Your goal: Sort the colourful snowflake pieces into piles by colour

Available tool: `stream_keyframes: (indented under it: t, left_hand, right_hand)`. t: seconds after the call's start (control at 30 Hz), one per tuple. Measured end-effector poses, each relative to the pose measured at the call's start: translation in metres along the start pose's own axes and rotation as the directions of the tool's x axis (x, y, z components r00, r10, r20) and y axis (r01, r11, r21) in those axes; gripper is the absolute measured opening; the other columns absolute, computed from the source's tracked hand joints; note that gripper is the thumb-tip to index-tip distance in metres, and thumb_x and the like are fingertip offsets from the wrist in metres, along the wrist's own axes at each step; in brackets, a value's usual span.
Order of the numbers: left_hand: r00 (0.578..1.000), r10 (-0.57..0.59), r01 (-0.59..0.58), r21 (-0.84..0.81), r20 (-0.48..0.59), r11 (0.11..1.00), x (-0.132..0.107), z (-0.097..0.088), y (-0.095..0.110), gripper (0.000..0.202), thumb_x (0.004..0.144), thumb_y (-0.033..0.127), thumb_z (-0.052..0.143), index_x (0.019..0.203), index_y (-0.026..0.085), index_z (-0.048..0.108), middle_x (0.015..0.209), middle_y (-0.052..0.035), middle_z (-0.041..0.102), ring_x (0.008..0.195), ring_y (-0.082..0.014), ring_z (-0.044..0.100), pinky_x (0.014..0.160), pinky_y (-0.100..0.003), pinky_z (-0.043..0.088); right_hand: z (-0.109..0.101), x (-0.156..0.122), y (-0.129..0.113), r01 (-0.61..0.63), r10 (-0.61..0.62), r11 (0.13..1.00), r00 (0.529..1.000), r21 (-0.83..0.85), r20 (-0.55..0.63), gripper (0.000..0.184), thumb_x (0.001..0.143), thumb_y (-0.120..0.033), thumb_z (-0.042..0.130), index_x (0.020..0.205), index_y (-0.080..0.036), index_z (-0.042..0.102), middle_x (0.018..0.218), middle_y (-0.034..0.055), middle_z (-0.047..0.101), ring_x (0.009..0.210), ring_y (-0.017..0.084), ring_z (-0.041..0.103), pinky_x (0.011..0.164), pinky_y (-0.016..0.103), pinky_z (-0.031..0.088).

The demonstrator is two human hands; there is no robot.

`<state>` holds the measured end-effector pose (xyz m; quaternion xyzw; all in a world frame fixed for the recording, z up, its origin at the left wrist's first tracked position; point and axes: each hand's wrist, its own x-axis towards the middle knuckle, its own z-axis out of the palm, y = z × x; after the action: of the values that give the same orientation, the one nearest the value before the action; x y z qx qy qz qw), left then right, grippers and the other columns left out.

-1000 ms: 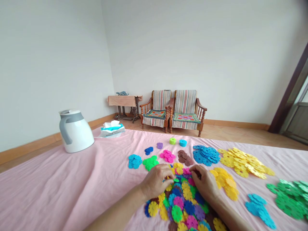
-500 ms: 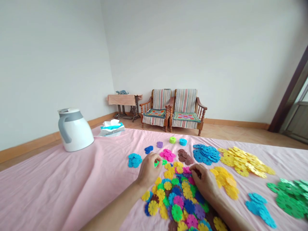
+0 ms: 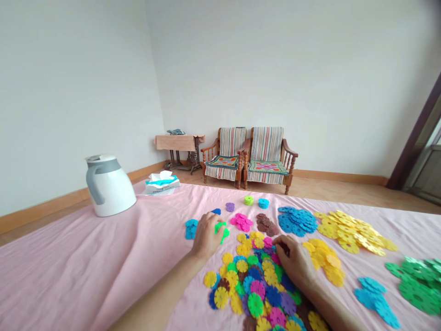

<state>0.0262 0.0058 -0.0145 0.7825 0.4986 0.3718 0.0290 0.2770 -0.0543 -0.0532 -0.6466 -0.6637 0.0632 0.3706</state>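
Observation:
My left hand is closed at the left of the mixed heap, its fingertips on bright green notched plastic discs; fingers partly hide where it grips. Behind it lie light blue discs and a partly covered dark blue group. My right hand has curled fingers at the upper right edge of the mixed heap of coloured discs, pinched at a pink disc. Just beyond the heap are a pink pile and a brown pile.
Blue, yellow and green disc piles lie to the right on the pink cloth. A white jug and a tissue box stand at the left. Two wooden armchairs are beyond.
My left hand has shifted slightly left and away from me, and the green discs near it now lie closer together. My right hand stays almost in place; the view has turned slightly.

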Motion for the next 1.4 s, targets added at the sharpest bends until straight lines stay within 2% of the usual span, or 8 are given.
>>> stream_keyframes:
  t: [0.07,0.17,0.27,0.4,0.7,0.93,1.13,1.4]
  left_hand:
    - [0.976,0.166,-0.145,-0.150,0.144,0.978,-0.004,0.000,0.012,0.013,0.076,0.012,0.055,0.080,0.019,0.065,0.085,-0.0028,0.063,0.088,-0.0173,0.056,0.081,-0.029,0.041]
    - [0.864,0.376,-0.299,-0.260,0.334,0.918,-0.012,-0.002,0.032,0.022,0.072,0.015,0.060,0.090,0.024,0.069,0.090,-0.0021,0.064,0.091,-0.0190,0.055,0.085,-0.032,0.039]
    - [0.803,0.420,-0.344,-0.247,0.423,0.906,-0.019,-0.004,0.044,0.039,0.067,0.011,0.060,0.102,0.028,0.067,0.095,-0.0024,0.063,0.095,-0.0218,0.054,0.089,-0.038,0.036]
    - [0.788,0.415,-0.340,-0.239,0.455,0.909,-0.020,-0.004,0.047,0.041,0.070,0.010,0.057,0.105,0.029,0.066,0.096,-0.0026,0.064,0.096,-0.0221,0.054,0.088,-0.038,0.036]
    - [0.864,0.388,-0.337,-0.205,0.320,0.919,-0.026,0.008,0.050,0.019,0.081,0.015,0.053,0.088,0.021,0.069,0.082,-0.0036,0.065,0.084,-0.0182,0.057,0.078,-0.031,0.041]
    - [0.995,0.091,-0.090,-0.026,0.037,0.996,-0.010,0.010,0.025,0.016,0.079,0.012,0.049,0.075,0.019,0.063,0.077,-0.0030,0.063,0.079,-0.0174,0.058,0.070,-0.028,0.041]
    - [0.988,-0.152,0.154,0.098,-0.028,0.983,0.005,0.000,-0.010,0.012,0.076,0.016,0.053,0.066,0.017,0.059,0.071,-0.0012,0.063,0.071,-0.0159,0.059,0.063,-0.024,0.039]
    - [0.976,-0.206,0.215,0.154,-0.067,0.964,0.007,-0.001,-0.023,0.007,0.076,0.018,0.055,0.070,0.018,0.059,0.074,-0.0003,0.063,0.071,-0.0148,0.058,0.063,-0.024,0.037]
  right_hand:
    - [0.000,0.000,0.000,-0.001,0.001,1.000,1.000,0.008,-0.007,0.019,0.075,-0.021,0.044,0.078,-0.021,0.062,0.073,0.0017,0.064,0.070,0.017,0.061,0.065,0.027,0.045]
    - [-0.001,0.000,-0.001,-0.011,0.011,1.000,1.000,0.021,-0.007,0.019,0.076,-0.022,0.043,0.079,-0.022,0.062,0.075,0.0019,0.065,0.072,0.017,0.061,0.066,0.028,0.045]
    - [-0.001,-0.001,-0.002,-0.017,0.017,0.999,1.000,0.034,-0.005,0.019,0.076,-0.022,0.042,0.079,-0.022,0.062,0.074,0.0015,0.065,0.071,0.017,0.061,0.066,0.028,0.045]
    - [-0.001,0.000,-0.002,-0.014,0.015,0.999,1.000,0.037,-0.015,0.018,0.075,-0.022,0.044,0.078,-0.022,0.062,0.073,0.0014,0.065,0.070,0.017,0.061,0.065,0.027,0.045]
    - [0.000,0.000,-0.001,-0.002,0.002,1.000,1.000,0.007,-0.010,0.020,0.075,-0.023,0.042,0.078,-0.022,0.062,0.071,0.0015,0.063,0.067,0.017,0.060,0.063,0.027,0.045]
    - [-0.001,0.000,-0.002,-0.001,0.001,1.000,1.000,0.008,-0.008,0.020,0.075,-0.022,0.042,0.078,-0.022,0.062,0.072,0.0016,0.064,0.069,0.017,0.061,0.064,0.027,0.045]
    - [0.000,0.000,-0.002,0.003,-0.002,1.000,1.000,0.005,-0.012,0.020,0.075,-0.021,0.042,0.078,-0.021,0.062,0.073,0.0017,0.065,0.069,0.017,0.061,0.064,0.027,0.045]
    - [-0.002,0.000,-0.003,0.005,-0.005,1.000,1.000,0.005,0.000,0.019,0.075,-0.020,0.042,0.078,-0.021,0.061,0.075,0.0023,0.065,0.070,0.017,0.062,0.065,0.027,0.045]
